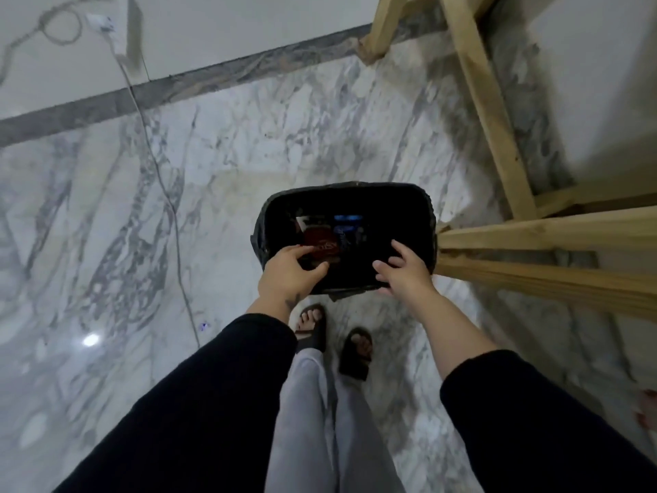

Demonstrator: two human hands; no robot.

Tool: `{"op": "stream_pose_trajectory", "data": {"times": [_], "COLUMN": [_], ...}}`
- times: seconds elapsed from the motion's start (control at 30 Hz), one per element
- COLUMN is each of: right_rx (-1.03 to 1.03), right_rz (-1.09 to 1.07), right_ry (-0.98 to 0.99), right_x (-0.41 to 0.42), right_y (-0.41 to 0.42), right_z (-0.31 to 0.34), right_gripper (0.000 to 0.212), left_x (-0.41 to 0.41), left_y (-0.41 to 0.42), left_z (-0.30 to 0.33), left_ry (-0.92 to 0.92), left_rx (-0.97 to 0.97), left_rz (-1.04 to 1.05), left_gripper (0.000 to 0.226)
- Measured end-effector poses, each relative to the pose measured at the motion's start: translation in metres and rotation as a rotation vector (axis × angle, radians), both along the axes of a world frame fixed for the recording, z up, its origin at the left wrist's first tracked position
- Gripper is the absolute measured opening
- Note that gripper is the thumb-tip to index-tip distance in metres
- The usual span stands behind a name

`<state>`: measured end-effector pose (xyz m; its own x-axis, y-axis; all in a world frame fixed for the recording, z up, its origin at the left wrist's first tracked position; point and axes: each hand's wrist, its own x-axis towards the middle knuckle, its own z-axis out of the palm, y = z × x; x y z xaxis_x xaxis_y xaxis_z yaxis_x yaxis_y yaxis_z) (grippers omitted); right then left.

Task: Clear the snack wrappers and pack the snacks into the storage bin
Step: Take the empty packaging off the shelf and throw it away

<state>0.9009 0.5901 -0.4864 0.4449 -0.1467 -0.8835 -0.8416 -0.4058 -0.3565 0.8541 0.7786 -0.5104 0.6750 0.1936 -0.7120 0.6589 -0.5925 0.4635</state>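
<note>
Standing on a white marble floor with grey veins [199,193], a person in black sleeves and light grey trousers [305,421] looks down at a black rectangular bin lined with a black plastic bag [419,208], which serves as the landmark for everything else. The bin sits on the floor just ahead of the person's feet in dark open sandals [313,332], and its right side is just beside the pale wooden frame of a table [533,236], whose slanted legs rise behind and to the right of the bin.

Inside the bin, toward its left half, lies a dark red snack wrapper with pale lettering [321,243]; next to it, nearer the middle, shows a wrapper with a blue patch [347,219]. The rest of the inside is too dark to make out.

The left hand [288,275] hovers over the bin's near left corner, its grip loosely curled with thumb and fingers apart, the fingertips [298,250] close to the red wrapper; whether they touch it cannot be told. The right hand [405,272] is over the bin's near right corner, its grip spread wide and holding nothing, fingers pointing into the opening.

Left of the bin, well apart from it, a thin grey cable [167,193] trails across the floor up to a white plug on the wall [103,24]. A dark grey skirting strip [213,74] runs along the foot of the wall behind the bin.
</note>
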Motion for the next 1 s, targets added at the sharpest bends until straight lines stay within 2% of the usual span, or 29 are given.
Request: {"op": "stream_pose_trajectory", "data": {"times": [0.2, 0.47, 0.53, 0.6, 0.77, 0.9, 1.0], "right_rx": [-0.109, -0.162, -0.170, -0.189, -0.275, -0.321, -0.390], "right_rz": [0.534, 0.773, 0.763, 0.750, 0.688, 0.546, 0.344], "right_ry": [-0.102, -0.315, -0.373, -0.418, -0.498, -0.522, -0.535], "right_x": [0.016, 0.032, 0.027, 0.017, -0.014, -0.051, -0.090], "right_y": [-0.014, -0.033, -0.040, -0.048, -0.082, -0.115, -0.147], "right_z": [0.062, 0.225, 0.265, 0.299, 0.361, 0.398, 0.414], "right_gripper": [0.052, 0.051, 0.051, 0.052, 0.054, 0.053, 0.052], "left_x": [0.017, 0.028, 0.024, 0.022, 0.031, 0.035, 0.031], "left_y": [0.003, -0.015, -0.024, -0.035, -0.069, -0.107, -0.149], "left_z": [0.068, 0.233, 0.271, 0.304, 0.369, 0.406, 0.421], "left_ry": [0.025, -0.100, -0.132, -0.180, -0.294, -0.383, -0.453], "left_rx": [0.054, 0.070, 0.084, 0.110, 0.150, 0.136, 0.099], "left_rz": [-0.099, -0.258, -0.307, -0.368, -0.581, -0.747, -0.889], "left_gripper": [0.057, 0.046, 0.042, 0.047, 0.049, 0.049, 0.047]}}
